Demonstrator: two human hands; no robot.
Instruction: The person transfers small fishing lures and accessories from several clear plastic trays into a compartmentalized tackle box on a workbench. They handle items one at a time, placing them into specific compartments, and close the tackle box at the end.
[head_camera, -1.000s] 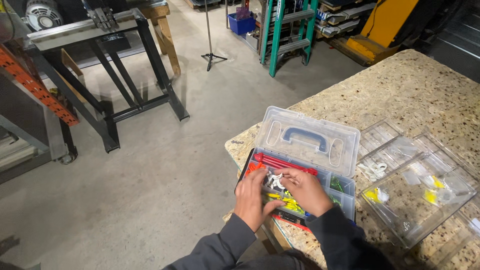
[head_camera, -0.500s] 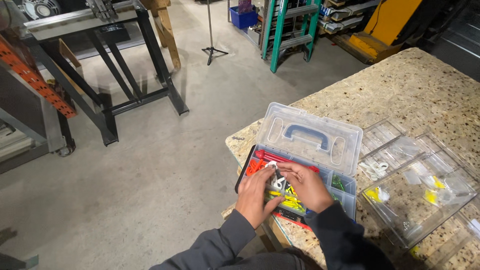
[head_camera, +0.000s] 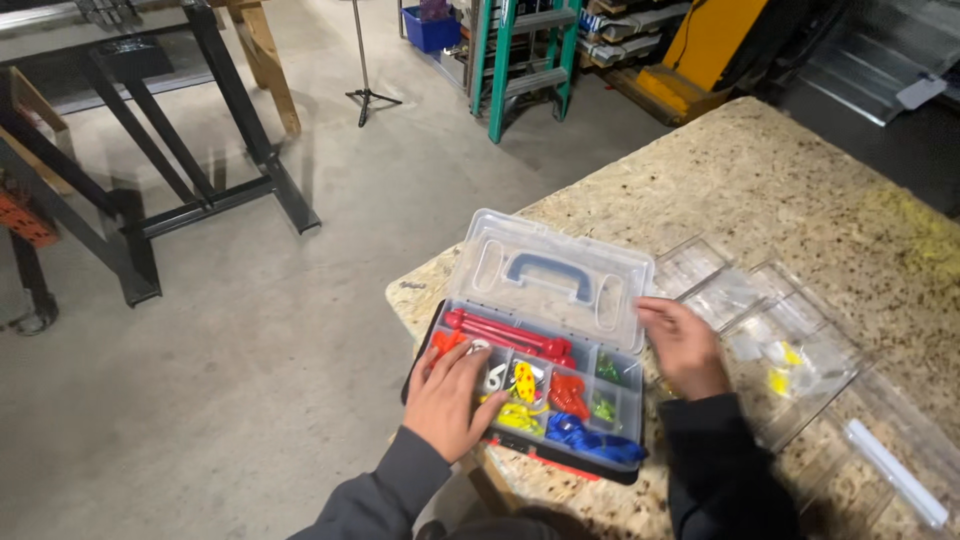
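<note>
Two hands have parted since a moment ago: the left hand (head_camera: 447, 397) rests flat, fingers spread, on the open organizer case (head_camera: 530, 400) at the speckled surface (head_camera: 800, 190) corner, while the right hand (head_camera: 683, 343) has moved off, open and empty, beside the clear lid (head_camera: 550, 275), near the clear trays (head_camera: 790, 360).

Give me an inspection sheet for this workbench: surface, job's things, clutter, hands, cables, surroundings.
Surface: speckled board tabletop.
Job's things: open organizer case at the table edge, clear lid up, compartments holding red, yellow, green and blue small parts.
Clutter: clear plastic trays to the right, some with yellow bits.
Hands: left hand flat on the case's left compartments; right hand open beside the lid, holding nothing.
Cables: nothing seen.
Surroundings: concrete floor, black metal stand, green ladder.
</note>
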